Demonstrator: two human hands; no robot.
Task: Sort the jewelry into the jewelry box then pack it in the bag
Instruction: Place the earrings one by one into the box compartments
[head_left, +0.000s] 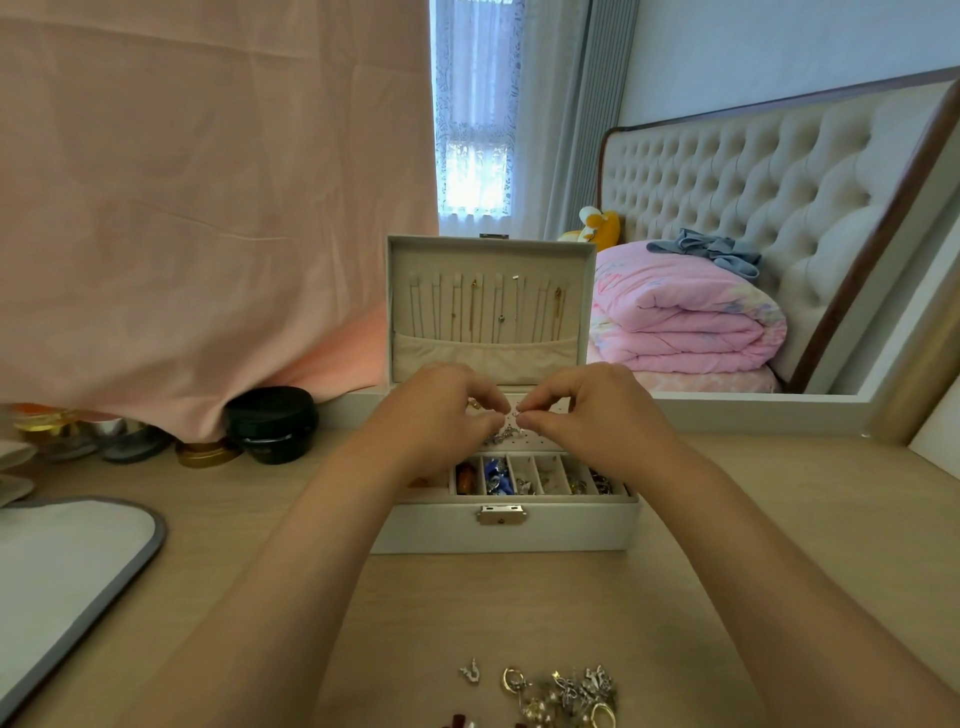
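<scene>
A white jewelry box (506, 532) stands open on the wooden table, its lid (491, 306) upright with several necklaces hanging inside. Both hands hover over the box's perforated earring panel (540, 434). My left hand (441, 410) and my right hand (592, 410) meet fingertip to fingertip, pinching a small silver earring (517, 413) between them. The front compartments (535, 475) hold blue, orange and metallic pieces. A pile of loose jewelry (561, 693) lies near the table's front edge.
A white bag with grey trim (62, 577) lies at the left. Black and gold jars (270, 423) stand under a pink cloth (208, 208) at the back left. A bed with a folded pink quilt (680, 312) is behind the table.
</scene>
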